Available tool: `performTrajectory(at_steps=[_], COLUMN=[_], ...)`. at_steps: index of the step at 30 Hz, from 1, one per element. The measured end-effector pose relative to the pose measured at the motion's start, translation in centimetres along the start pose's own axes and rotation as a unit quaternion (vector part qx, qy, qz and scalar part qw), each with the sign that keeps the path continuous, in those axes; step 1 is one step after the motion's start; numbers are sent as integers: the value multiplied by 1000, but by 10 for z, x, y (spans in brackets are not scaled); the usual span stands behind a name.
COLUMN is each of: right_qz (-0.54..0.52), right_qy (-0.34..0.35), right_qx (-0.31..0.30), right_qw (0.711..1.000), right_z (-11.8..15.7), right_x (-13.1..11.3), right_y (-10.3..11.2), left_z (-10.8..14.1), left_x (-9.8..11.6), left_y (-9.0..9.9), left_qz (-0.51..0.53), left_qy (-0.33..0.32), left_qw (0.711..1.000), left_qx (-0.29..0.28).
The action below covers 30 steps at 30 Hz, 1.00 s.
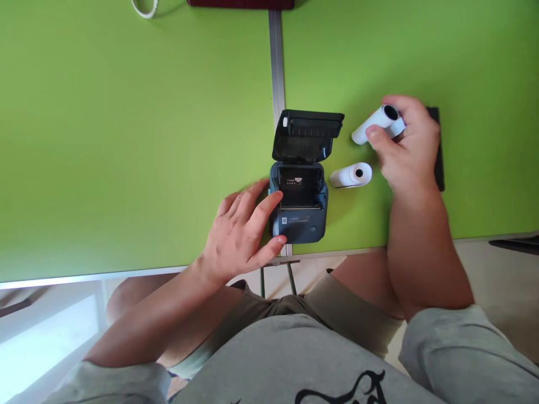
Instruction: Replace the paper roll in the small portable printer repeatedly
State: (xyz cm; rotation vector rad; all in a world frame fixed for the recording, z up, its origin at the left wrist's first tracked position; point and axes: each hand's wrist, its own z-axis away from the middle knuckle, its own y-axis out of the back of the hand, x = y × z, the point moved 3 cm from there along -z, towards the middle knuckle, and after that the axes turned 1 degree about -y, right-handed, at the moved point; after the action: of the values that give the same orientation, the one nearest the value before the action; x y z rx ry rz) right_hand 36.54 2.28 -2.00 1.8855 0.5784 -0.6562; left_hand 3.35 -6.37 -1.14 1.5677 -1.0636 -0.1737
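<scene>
The right hand point(415, 137) grips a roll point(374, 127), long axis slanting, to the open printer's point(301, 196) right. The left hand point(233, 238), fingers spread, rests against the printer's left side.

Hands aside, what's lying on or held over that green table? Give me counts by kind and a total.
White rolls: 2
Dark device, lid open: 1
Dark flat object, partly hidden: 1
White curved object, partly out of view: 1
Dark red object, partly out of view: 1
Total: 6

grey short-sleeved shirt point(278, 359), black print point(342, 396), olive shorts point(351, 308)
</scene>
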Motion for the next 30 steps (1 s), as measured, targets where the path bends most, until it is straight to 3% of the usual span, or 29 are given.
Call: performTrajectory(at_steps=[3,5,9,16,20,24,30], right_qz=[-71,-137,-190,-187,-194,-138,-6], right_qy=[69,140,203,205,196,219,247], right_qx=[89,148,174,112,-26,-128,-137], right_qw=[991,969,945,954,961,957,959], right_z=[-5,-7,-8,21,45,53,49], right_x=[7,3,-21,-97,-137,-148,-143], right_y=[1,5,16,32,17,-3,-11], left_z=[0,-1,-1,-1,0,0,0], left_x=[0,0,0,1,0,0,0], left_y=[0,0,0,1,1,1,1], left_qz=[-2,-3,-4,-4,-2,9,12], left_qy=[0,0,0,-6,-4,-2,-2], left_qw=[1000,1000,1000,1000,1000,1000,1000], left_qx=[4,6,3,1,-3,-9,-2])
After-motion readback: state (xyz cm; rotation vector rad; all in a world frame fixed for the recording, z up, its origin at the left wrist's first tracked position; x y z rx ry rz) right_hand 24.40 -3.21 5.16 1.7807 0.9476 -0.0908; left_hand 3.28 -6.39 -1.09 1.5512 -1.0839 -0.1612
